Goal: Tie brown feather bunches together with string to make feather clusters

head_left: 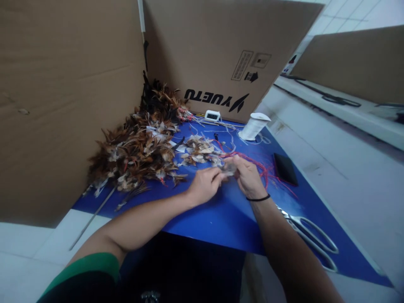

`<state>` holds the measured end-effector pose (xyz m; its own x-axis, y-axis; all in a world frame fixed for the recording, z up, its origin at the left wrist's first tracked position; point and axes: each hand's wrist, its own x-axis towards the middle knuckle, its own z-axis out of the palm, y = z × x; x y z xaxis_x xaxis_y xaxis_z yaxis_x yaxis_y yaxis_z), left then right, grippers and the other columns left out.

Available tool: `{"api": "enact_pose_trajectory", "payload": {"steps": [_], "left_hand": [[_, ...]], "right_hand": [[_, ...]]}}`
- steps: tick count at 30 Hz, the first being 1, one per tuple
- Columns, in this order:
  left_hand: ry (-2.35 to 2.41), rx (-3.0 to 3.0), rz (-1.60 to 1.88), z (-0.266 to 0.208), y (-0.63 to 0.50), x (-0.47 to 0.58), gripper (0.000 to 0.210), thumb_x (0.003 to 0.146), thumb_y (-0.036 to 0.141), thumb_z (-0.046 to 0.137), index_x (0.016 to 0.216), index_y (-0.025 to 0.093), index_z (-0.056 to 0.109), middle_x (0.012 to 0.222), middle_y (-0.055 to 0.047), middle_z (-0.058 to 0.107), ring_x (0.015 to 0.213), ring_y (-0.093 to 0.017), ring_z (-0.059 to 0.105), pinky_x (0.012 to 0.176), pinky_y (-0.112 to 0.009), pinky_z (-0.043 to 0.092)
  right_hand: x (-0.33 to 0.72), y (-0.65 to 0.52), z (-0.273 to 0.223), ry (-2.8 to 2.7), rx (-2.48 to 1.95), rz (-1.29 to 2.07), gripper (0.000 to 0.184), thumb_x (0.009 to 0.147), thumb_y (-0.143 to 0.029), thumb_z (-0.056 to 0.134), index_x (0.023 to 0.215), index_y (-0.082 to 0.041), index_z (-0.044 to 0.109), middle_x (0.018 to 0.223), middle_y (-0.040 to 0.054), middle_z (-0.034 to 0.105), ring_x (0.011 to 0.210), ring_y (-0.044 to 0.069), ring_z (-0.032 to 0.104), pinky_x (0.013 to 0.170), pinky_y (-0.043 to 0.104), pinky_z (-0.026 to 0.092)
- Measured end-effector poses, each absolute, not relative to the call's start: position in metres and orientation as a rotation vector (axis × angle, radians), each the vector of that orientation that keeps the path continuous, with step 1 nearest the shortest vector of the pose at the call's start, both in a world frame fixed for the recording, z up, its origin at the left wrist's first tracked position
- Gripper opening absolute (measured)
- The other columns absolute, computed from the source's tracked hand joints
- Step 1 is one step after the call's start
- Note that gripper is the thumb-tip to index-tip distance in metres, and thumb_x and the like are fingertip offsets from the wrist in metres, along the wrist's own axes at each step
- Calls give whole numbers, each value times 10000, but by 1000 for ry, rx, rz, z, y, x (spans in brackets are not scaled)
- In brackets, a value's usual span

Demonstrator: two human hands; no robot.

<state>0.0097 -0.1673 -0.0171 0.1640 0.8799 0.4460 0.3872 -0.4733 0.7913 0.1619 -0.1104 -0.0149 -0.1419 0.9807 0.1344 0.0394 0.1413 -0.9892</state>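
Both of my hands meet over the blue tabletop (217, 227), pinching a small pale feather (229, 169) between them. My left hand (206, 183) grips it from the left with closed fingers. On the other side my right hand (249, 174), with a black band at the wrist, has thumb and fingers closed on it; the feather is blurred. Just beyond my hands lies a small heap of pale and brown feathers (202, 147). Red cords (263, 168) run out behind my right hand. A big pile of brown feathers (139, 147) spreads to the left.
Large cardboard panels (202, 50) stand at the back and left. A white spool (253, 126) and a small digital clock (212, 115) sit near the rear. Scissors (311, 233) lie by my right forearm, and a black flat object (285, 169) at the right edge. A thin stick (91, 219) juts out left.
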Motion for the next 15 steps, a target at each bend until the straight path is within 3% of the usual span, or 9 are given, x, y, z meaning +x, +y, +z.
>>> {"api": "enact_pose_trajectory", "payload": {"steps": [3,7,12,15], "left_hand": [[1030,2243,1325,-19,-179,14,268,893,265,393,773,165,611,715,-59,646,682,-145,602,672,-263,459],[853,2397,1371,-26,-183,15,241,864,251,430,863,170,657,762,-86,680,671,-163,635,629,-269,483],[790,2350,1375,-26,-182,13,233,822,248,473,881,192,692,729,-80,693,679,-176,653,697,-293,521],[768,2387,1404,-25,-180,11,258,822,233,462,921,188,697,794,-88,712,726,-184,668,731,-296,529]], "right_hand": [[161,-107,-15,-1574,-1138,957,283,727,-460,646,809,-189,659,692,14,625,602,135,556,592,281,459],[142,-104,-12,-1933,-1076,671,180,787,-359,594,855,-208,665,859,41,664,799,178,597,746,330,470],[97,-87,-14,-2475,-755,302,197,845,-227,509,966,-208,664,989,77,645,975,212,555,883,391,420],[73,-78,-20,-2696,-705,30,236,841,-193,503,1022,-194,656,1078,108,610,1027,236,505,888,403,393]]}}
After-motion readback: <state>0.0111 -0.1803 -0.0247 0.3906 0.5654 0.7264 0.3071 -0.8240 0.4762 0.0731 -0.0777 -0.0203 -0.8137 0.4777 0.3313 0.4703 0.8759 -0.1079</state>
